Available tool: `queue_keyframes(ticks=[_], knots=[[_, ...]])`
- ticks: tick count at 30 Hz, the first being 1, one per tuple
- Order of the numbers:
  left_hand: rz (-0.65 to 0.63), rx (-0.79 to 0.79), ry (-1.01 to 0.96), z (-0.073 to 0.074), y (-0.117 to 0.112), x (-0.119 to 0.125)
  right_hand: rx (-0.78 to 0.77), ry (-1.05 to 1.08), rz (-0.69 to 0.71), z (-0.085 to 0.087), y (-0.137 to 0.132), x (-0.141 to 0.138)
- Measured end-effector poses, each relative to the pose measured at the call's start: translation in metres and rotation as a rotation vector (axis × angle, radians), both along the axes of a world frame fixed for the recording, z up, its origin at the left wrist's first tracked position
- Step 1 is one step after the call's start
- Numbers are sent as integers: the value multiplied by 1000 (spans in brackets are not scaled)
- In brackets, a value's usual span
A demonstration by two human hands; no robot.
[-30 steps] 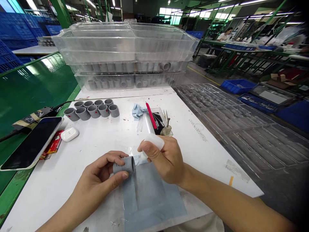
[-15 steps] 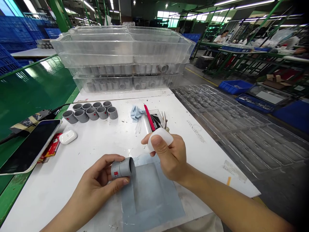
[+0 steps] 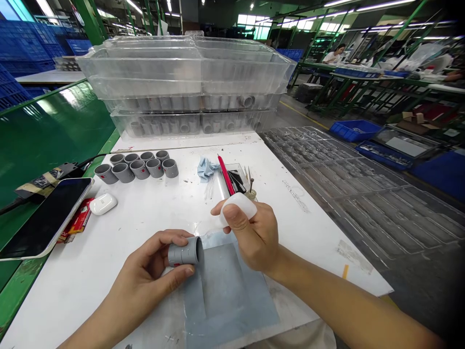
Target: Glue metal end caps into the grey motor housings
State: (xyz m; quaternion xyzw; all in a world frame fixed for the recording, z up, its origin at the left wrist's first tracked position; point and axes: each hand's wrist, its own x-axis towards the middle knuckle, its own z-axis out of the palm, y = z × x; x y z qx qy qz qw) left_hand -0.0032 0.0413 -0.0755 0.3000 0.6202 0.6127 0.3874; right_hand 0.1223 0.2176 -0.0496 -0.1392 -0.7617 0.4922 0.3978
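**Grey plastic pipe coupling [image 3: 185, 252] gripped in the left hand [image 3: 152, 271]**

The coupling lies on its side, open end toward the right hand, just above the top edge of a blue-grey sheet [image 3: 227, 295] on a white table [image 3: 83, 291]. A red mark shows near its lower rim. The left fingers [image 3: 170, 241] curl over the top of it and the thumb runs beneath, a firm, narrow hold.

The right hand [image 3: 254, 237] is near the coupling but not touching it. Its thumb and index finger pinch a translucent white piece [image 3: 240, 206]. What the piece is, I cannot tell.

Beyond, ten more grey couplings [image 3: 136, 168] stand in two rows, beside a pale blue cloth [image 3: 206, 169] and a clear tray [image 3: 232, 177] holding a red-handled tool [image 3: 225, 174]. A phone [image 3: 43, 218], a white earbud case [image 3: 103, 204] and a red packet [image 3: 75, 215] lie at the table's left. Stacked clear plastic bins [image 3: 185, 82] filled with couplings stand along the far edge.
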Motion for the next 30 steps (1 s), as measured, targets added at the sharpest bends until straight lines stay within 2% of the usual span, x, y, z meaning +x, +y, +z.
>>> queue_keyframes(ticks=[13,18,21,30], knots=[[-25,27,-39,0,0,-1,9,-62,71,-3,0,1],[-68,20,-29,-3,-1,-4,-18,-5,36,2,0,1],[-51,24,-32,-2,-1,-3,-12,20,33,3,-1,0],[-30,29,-33,2,0,-1,42,-40,30,-2,0,0]])
